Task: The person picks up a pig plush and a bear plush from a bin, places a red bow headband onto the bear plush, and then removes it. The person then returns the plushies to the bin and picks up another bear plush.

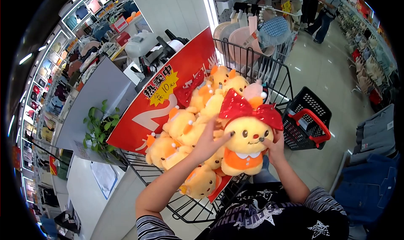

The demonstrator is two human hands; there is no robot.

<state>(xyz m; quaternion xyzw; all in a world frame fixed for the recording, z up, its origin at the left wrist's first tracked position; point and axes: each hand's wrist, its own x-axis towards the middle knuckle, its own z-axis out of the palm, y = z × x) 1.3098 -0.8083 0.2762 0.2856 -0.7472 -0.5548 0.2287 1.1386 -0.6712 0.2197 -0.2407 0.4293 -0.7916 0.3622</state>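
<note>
A yellow plush toy [246, 132] with a big red sequined bow and an orange outfit with a white collar is upright in front of me, facing me. My right hand [275, 146] is closed on its right side, the thumb on the cheek near the mouth. At the other side, my left hand [210, 141] has its fingers spread, and one digit reaches the toy's cheek. Beneath and beyond it, several similar plush toys [181, 124] are piled in a black wire basket [145, 172]. Another red bow [189, 90] lies among them.
A red sign [141, 113] with a yellow price burst stands along the basket's left side. On the floor at right is a black shopping basket [309, 109] with a red handle. A leafy plant [103, 122] stands by the white counter [86, 183]. A person [326, 14] stands in the aisle.
</note>
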